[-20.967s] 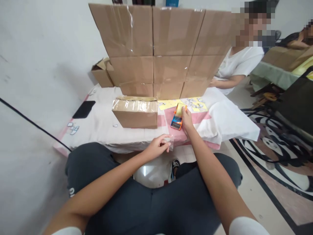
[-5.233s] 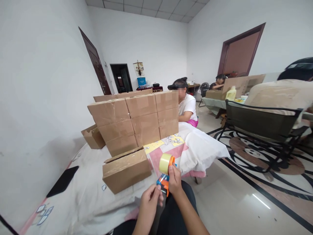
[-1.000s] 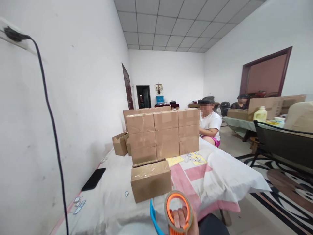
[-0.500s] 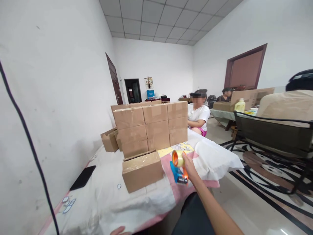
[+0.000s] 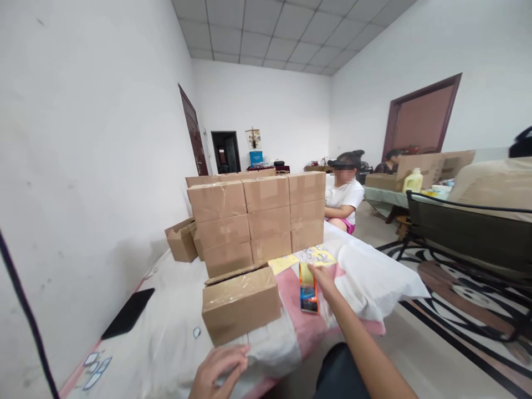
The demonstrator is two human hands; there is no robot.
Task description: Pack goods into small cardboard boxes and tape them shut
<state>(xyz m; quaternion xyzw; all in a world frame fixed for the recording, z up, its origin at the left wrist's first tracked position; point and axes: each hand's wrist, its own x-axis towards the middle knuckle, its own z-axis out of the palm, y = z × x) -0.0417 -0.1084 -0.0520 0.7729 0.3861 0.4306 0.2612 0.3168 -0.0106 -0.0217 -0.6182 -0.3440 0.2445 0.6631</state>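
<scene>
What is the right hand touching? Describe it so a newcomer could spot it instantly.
Start at the wall of stacked brown cardboard boxes on the cloth-covered table. In front lies a single taped cardboard box; just right of it, the orange-and-blue tape dispenser stands at the right hand. It is the only brightly coloured plastic thing there.

Saw orange and blue on the tape gun at the right hand's fingers, with a pale yellow roll on top. Saw plain brown on the box just past the left hand's fingers. Found pink and white blocks on the cloth under both, a yellow patch beyond the right fingertips, and black swirls on the floor far to their right.
</scene>
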